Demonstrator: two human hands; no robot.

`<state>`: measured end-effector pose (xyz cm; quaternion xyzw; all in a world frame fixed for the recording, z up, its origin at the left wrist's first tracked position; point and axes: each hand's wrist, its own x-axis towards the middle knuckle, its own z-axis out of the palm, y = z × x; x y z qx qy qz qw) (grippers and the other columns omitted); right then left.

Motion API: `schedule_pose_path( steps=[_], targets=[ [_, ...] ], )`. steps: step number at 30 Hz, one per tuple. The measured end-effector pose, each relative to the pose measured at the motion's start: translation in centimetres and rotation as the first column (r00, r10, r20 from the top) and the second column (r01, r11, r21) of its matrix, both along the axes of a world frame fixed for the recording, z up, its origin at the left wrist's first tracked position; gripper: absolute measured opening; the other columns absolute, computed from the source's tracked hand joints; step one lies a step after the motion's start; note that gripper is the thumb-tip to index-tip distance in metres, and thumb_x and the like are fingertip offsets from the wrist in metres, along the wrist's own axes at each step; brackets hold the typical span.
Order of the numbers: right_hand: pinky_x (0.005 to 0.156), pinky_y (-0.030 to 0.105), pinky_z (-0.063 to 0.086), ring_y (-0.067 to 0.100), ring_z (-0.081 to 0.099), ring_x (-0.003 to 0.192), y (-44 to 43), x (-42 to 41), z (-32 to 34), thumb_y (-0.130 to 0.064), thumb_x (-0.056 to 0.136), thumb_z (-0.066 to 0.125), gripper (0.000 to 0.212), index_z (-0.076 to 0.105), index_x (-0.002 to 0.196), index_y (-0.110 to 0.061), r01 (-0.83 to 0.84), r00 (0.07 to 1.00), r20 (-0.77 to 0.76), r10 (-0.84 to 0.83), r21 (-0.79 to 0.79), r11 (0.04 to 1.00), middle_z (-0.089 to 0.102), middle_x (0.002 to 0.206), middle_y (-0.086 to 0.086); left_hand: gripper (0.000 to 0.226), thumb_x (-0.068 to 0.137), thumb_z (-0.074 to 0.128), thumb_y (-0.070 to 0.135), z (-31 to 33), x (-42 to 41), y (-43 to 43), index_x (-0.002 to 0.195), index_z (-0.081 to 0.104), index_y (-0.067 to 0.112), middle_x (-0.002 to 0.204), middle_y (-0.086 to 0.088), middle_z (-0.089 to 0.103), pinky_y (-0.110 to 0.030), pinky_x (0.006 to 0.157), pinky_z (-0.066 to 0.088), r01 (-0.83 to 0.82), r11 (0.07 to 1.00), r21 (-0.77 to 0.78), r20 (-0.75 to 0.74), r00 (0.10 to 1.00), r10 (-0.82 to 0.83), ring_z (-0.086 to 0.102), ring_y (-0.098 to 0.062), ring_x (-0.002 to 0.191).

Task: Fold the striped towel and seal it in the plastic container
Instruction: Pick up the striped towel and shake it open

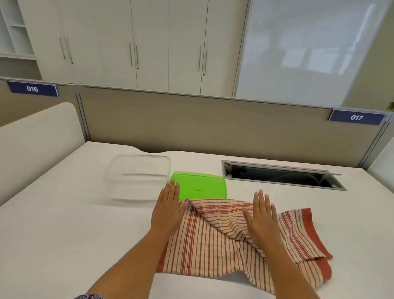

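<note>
The red-and-cream striped towel (210, 241) lies rumpled and loosely folded on the white table, its far edge overlapping the green lid (200, 187). My left hand (167, 209) is flat, fingers together and extended, at the towel's left edge and partly over the lid. My right hand (262, 218) lies flat on the towel's upper fold, palm down. Neither hand grips anything. The clear plastic container (138, 178) stands open to the left of the lid, beyond my left hand.
A rectangular cable slot (282, 175) with an open metal flap is set into the table (45, 243) at the back right. A beige partition runs behind the table, with white rounded dividers on either side.
</note>
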<state>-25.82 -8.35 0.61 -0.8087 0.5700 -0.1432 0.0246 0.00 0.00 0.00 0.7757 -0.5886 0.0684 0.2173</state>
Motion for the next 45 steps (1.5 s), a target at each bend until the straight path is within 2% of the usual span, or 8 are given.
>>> schedule_pose_path(
  steps=[8, 13, 18, 24, 30, 34, 39, 45],
  targets=[
    [0.118, 0.037, -0.007, 0.022, -0.014, 0.146, 0.9, -0.5, -3.2, -0.052, 0.097, 0.014, 0.066, -0.013, 0.148, -0.019, 0.032, 0.999, -0.013, -0.030, 0.178, 0.984, -0.016, 0.158, 0.007, 0.058, 0.098, 0.022, 0.038, -3.8, -0.7, 1.6, 0.149, 0.008, 0.014, 0.159, -0.008, 0.009, -0.029, 0.118, -0.001, -0.012, 0.990, 0.144, -0.095, 0.995, 0.026, 0.005, -0.018, 0.147],
    [0.119, 0.041, 0.004, 0.027, 0.004, 0.147, 0.8, -0.3, -3.8, -0.051, 0.097, 0.022, 0.063, 0.005, 0.150, -0.022, 0.095, 0.994, 0.030, -0.103, 0.190, 0.977, 0.005, 0.159, 0.011, 0.048, 0.098, 0.030, 0.029, -3.9, -1.0, 1.8, 0.141, 0.033, 0.010, 0.150, -0.011, 0.035, -0.033, 0.117, 0.020, -0.032, 0.994, 0.100, -0.262, 0.963, 0.058, 0.028, -0.023, 0.140],
    [0.113, 0.040, 0.028, 0.026, 0.041, 0.132, 0.4, 0.0, -2.8, -0.034, 0.094, 0.050, 0.052, 0.039, 0.140, -0.012, 0.060, 0.960, 0.264, -0.089, 0.116, 0.991, 0.047, 0.143, 0.010, 0.012, 0.092, 0.047, 0.019, -2.4, -1.8, 1.6, 0.099, 0.056, 0.013, 0.100, -0.006, 0.063, -0.028, 0.075, 0.043, -0.118, 0.990, -0.074, -0.529, 0.846, 0.061, 0.058, -0.025, 0.096],
    [0.071, 0.018, 0.045, 0.020, 0.059, 0.097, -0.6, 0.5, 0.5, -0.006, 0.088, 0.056, 0.035, 0.052, 0.122, -0.012, 0.041, 0.678, 0.705, -0.207, 0.246, 0.969, 0.062, 0.116, 0.011, 0.020, 0.091, 0.053, 0.023, 0.8, -2.0, 0.2, 0.108, 0.056, 0.014, 0.102, -0.011, 0.070, -0.034, 0.077, 0.048, -0.155, 0.983, -0.102, -0.695, 0.718, 0.041, 0.063, -0.030, 0.095],
    [0.084, 0.032, 0.054, 0.023, 0.059, 0.107, -1.9, -0.4, 5.7, 0.001, 0.092, 0.042, 0.041, 0.051, 0.128, -0.017, -0.149, 0.357, 0.861, -0.363, 0.436, 0.888, 0.059, 0.123, 0.010, 0.018, 0.084, 0.064, 0.025, 5.9, -0.8, -0.9, 0.101, 0.061, 0.020, 0.102, 0.001, 0.068, -0.021, 0.081, 0.050, 0.010, 0.982, -0.187, -0.799, 0.581, -0.158, 0.062, -0.008, 0.090],
    [0.053, 0.021, 0.058, 0.018, 0.065, 0.078, -1.9, -3.3, 10.4, 0.019, 0.082, 0.027, 0.058, 0.058, 0.120, -0.014, -0.345, -0.031, 0.899, -0.437, 0.401, 0.848, 0.064, 0.102, 0.012, 0.016, 0.081, 0.068, 0.021, 10.9, 1.2, 0.4, 0.095, 0.066, 0.029, 0.100, 0.005, 0.071, -0.020, 0.079, 0.054, 0.211, 0.951, -0.226, -0.820, 0.487, -0.302, 0.066, -0.008, 0.092],
    [0.080, 0.027, 0.058, 0.016, 0.066, 0.094, -1.8, -7.7, 13.4, 0.013, 0.076, 0.031, 0.061, 0.069, 0.107, -0.022, -0.425, -0.234, 0.931, -0.280, 0.161, 0.891, 0.068, 0.106, 0.005, 0.020, 0.074, 0.074, 0.037, 15.4, 3.8, 2.3, 0.093, 0.071, 0.033, 0.088, 0.007, 0.074, -0.021, 0.074, 0.051, 0.349, 0.935, 0.067, -0.648, 0.727, -0.225, 0.068, -0.009, 0.082],
    [0.066, 0.020, 0.058, 0.013, 0.066, 0.085, -1.3, -8.2, 14.9, -0.032, 0.078, 0.070, 0.015, 0.072, 0.084, -0.019, -0.256, -0.111, 0.979, -0.172, 0.139, 0.957, 0.073, 0.079, -0.007, 0.017, 0.068, 0.075, 0.047, 16.1, 5.0, 3.0, 0.075, 0.073, 0.031, 0.073, 0.011, 0.073, -0.020, 0.060, 0.049, 0.255, 0.925, 0.281, -0.485, 0.870, -0.092, 0.069, -0.009, 0.066]
  ],
)
